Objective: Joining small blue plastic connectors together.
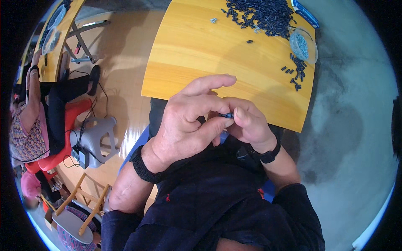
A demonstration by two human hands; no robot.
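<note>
Above my lap, just off the table's near edge, my two hands meet at a small dark piece (226,115) with a bluish end. The thumb and index finger of my left hand (184,121) pinch it, while another finger of that hand stretches out over the table. My right hand (251,123) is closed in from the other side, its fingertips against the same piece. Much of the piece is hidden by the fingers. On the table's far part lies a heap of small black cylindrical parts (268,16), which look similar in colour.
A clear bowl of light blue small parts (299,45) stands at the yellow table's (197,50) right edge, with loose black parts (298,69) nearby. Behind it is a blue box (305,14). Left are a grey stool (98,138) and a seated person (31,121) at another table.
</note>
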